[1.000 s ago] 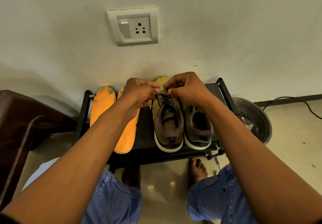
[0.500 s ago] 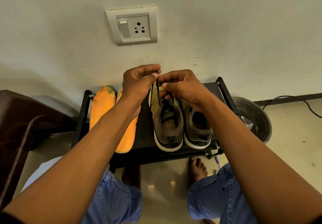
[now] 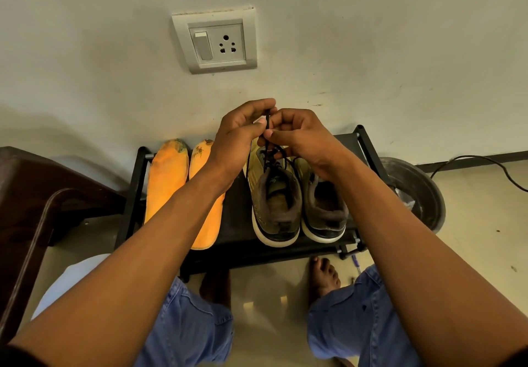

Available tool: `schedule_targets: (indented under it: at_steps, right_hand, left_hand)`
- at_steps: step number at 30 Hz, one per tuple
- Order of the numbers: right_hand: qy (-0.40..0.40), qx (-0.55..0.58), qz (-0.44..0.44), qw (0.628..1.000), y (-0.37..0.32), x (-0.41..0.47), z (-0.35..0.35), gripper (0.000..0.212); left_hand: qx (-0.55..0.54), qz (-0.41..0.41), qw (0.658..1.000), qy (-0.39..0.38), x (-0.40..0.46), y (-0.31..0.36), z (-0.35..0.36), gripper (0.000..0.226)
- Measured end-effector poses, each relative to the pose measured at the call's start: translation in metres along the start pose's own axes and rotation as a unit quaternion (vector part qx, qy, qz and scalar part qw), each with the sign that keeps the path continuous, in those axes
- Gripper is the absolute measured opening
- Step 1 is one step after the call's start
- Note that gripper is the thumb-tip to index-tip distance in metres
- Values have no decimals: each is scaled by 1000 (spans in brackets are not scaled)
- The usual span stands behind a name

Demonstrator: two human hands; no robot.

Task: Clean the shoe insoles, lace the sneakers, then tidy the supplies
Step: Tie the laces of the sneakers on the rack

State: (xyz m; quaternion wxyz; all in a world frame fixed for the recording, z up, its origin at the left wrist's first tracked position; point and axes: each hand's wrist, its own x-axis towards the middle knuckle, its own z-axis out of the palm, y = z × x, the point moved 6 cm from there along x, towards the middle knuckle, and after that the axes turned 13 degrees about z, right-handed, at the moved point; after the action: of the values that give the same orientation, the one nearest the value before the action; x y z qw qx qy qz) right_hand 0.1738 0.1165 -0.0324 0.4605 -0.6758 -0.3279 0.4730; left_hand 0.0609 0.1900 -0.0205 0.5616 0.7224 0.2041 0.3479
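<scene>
Above a black rack [image 3: 347, 140] holding 2 sneakers [image 3: 275, 201] and 2 orange insoles [image 3: 165, 183], the left hand [image 3: 240, 135] and right hand [image 3: 300, 138] pinch a black lace [image 3: 267, 126], apparently the left sneaker's; no branding is readable.

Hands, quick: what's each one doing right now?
Left hand: pinching the black shoelace.
Right hand: pinching the same shoelace, above the left sneaker.

I see both arms stretched forward, left hand [image 3: 238, 135] and right hand [image 3: 300, 138] raised together, fingers curled, pinching.
</scene>
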Motion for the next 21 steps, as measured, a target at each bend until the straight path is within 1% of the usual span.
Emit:
schedule_targets:
  at_steps: [3,6,12,16,18,21]
  right_hand:
    - [-12,8,1,1000,-1,0,1,11]
    - [-16,22,0,1000,-1,0,0,14]
    - [-3,31,-10,999,-2,0,-4,16]
    - [-4,42,-16,999,-2,1,-5,18]
    - [-3,39,-18,999,-2,1,-5,17]
    - [-1,40,-16,999,-1,2,-6,18]
  left_hand:
    - [13,7,1000,-3,1,2,0,37]
    - [8,-9,1000,-1,3,-2,-2,35]
    - [45,-17,998,-25,1,-7,1,29]
    - [36,-31,998,-46,0,-9,1,29]
    - [37,-42,997,-45,0,-9,0,27]
    - [33,-73,997,-21,1,-15,-7,24]
